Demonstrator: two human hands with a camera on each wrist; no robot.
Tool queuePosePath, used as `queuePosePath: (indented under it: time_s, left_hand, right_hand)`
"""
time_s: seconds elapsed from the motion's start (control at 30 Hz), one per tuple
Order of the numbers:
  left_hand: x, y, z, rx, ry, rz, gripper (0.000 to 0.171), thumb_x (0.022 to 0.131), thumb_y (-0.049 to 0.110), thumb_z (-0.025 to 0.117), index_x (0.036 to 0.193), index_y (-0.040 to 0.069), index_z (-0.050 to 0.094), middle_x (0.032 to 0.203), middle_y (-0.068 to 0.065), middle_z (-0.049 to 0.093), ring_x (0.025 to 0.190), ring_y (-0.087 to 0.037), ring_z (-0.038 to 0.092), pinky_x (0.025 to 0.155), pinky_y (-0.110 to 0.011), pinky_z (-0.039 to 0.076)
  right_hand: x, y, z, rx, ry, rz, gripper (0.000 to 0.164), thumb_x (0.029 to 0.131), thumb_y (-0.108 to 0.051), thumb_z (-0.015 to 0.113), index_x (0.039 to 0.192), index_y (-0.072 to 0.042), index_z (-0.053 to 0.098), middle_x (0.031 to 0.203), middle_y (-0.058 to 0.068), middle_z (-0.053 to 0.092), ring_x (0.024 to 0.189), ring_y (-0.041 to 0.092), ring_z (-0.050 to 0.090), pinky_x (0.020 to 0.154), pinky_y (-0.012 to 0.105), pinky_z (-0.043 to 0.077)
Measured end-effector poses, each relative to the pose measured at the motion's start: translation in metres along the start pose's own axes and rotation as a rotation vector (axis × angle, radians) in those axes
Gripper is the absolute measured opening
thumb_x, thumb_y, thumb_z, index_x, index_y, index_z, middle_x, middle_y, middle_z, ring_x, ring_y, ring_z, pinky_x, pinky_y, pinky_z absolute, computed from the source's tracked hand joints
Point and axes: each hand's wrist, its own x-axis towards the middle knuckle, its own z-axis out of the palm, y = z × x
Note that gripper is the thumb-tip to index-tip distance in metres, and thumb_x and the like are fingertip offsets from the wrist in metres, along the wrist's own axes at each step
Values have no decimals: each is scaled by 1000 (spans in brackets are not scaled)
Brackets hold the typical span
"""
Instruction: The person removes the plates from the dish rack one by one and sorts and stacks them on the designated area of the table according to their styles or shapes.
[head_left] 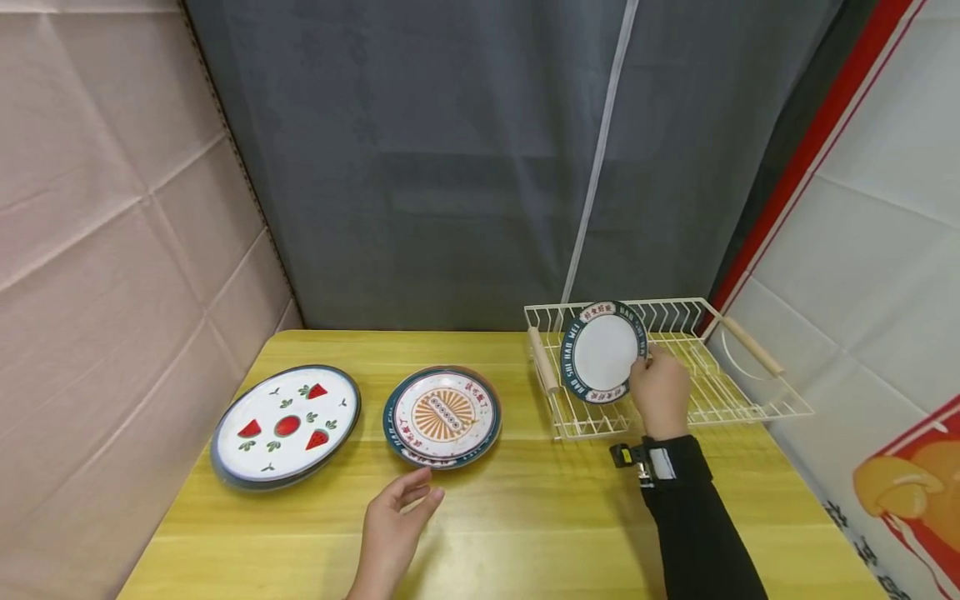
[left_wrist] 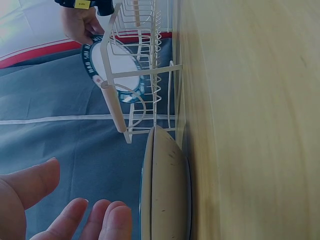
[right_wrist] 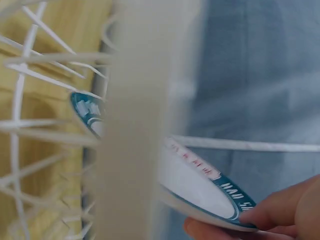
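My right hand (head_left: 660, 393) pinches the edge of a small white plate (head_left: 602, 353) with a dark teal lettered rim. That plate is tilted up inside the left part of a cream wire dish rack (head_left: 705, 375); the right wrist view shows thumb and fingers (right_wrist: 280, 207) on its rim. My left hand (head_left: 397, 527) holds nothing, its fingers relaxed just in front of a stack of patterned plates (head_left: 444, 417). The top plate of that stack bears an orange sunburst. In the left wrist view, the stack's plates (left_wrist: 167, 185) appear edge-on beside the left fingers.
Large white plates with watermelon pictures (head_left: 287, 425) lie stacked at the left of the wooden table (head_left: 517, 533). The rack has wooden handles (head_left: 753, 346) at its ends. A grey curtain (head_left: 450, 167) hangs behind; white cloth walls stand at both sides.
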Motion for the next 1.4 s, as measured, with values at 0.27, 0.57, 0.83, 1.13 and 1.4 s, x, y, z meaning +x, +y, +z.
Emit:
queuePosePath:
  time_s: [0.27,0.57,0.83,1.13,1.4]
  left_hand:
    - [0,1,0,-7,1,-3,41,100,6,87,136,-9,75,142,-26,77,121,-32,77,94,-18,66]
    - [-1,2,-1,0,-7,-9,42,100,7,87,137,-8,75,141,-26,78,121,-31,78,89,-11,61]
    - [0,0,-1,30,-11,-14,42,100,8,87,137,-8,75,137,-26,79,112,-19,79,87,-14,62]
    - [0,-1,-2,30,-9,-13,41,101,10,86,137,-7,75,138,-25,79,110,-17,79,86,-15,61]
    - [-1,-1,-2,11,2,-22,39,102,11,85,136,-7,76,139,-24,79,103,-4,77,87,-16,60]
  right_hand:
    - [0,-7,-26,37,117,-1,33,102,7,58,127,25,71,99,45,76,70,53,73,53,30,39]
    - [-17,-16,-53,180,163,101,34,107,1,60,136,14,75,89,39,76,48,-1,38,44,19,25]
    - [-40,-25,-69,314,120,195,38,110,-3,63,145,10,71,113,39,80,51,-14,49,44,12,36]
    - [-66,-33,-66,473,-106,334,43,117,-11,62,156,7,62,136,34,75,73,-19,69,63,7,58]
    - [-83,-37,-60,506,-202,383,46,117,-12,62,159,6,59,142,31,74,79,-15,73,75,7,63]
